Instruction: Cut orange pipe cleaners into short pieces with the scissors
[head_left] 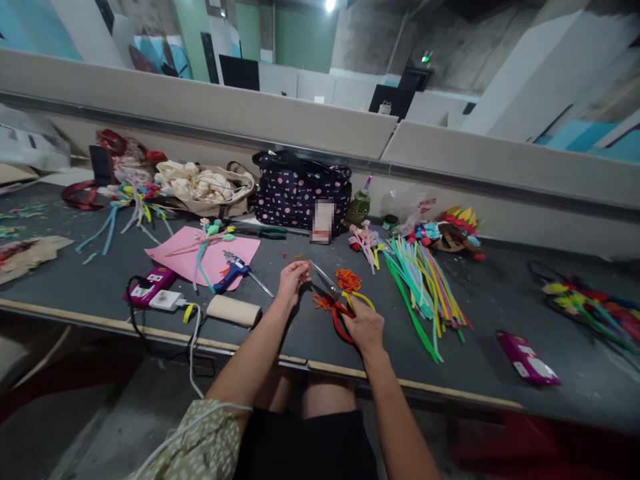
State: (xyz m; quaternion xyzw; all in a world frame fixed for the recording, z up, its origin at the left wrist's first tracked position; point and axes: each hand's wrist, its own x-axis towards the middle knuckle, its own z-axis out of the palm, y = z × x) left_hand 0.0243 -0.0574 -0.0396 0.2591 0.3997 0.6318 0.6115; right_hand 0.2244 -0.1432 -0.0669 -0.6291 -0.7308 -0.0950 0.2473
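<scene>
My right hand (367, 323) grips scissors (327, 280) with one red and one yellow handle. Their blades point up and left, the tips close to the fingers of my left hand (295, 277). That hand is pinched on a tiny orange piece, mostly hidden by the fingertips; its exact kind is too small to make out. A heap of short orange fuzzy pieces (349, 280) lies just beyond the scissors. Another smaller orange pile (323, 303) is beside the blades, and a few orange bits are scattered farther back.
A bundle of coloured pipe cleaners (425, 280) lies right. Left are a blue glue gun (233, 272) on pink paper (185, 243), a cardboard-coloured roll (234, 311) and a purple power strip (157, 283). A dotted bag (285, 197) and green bottle (359, 207) stand behind.
</scene>
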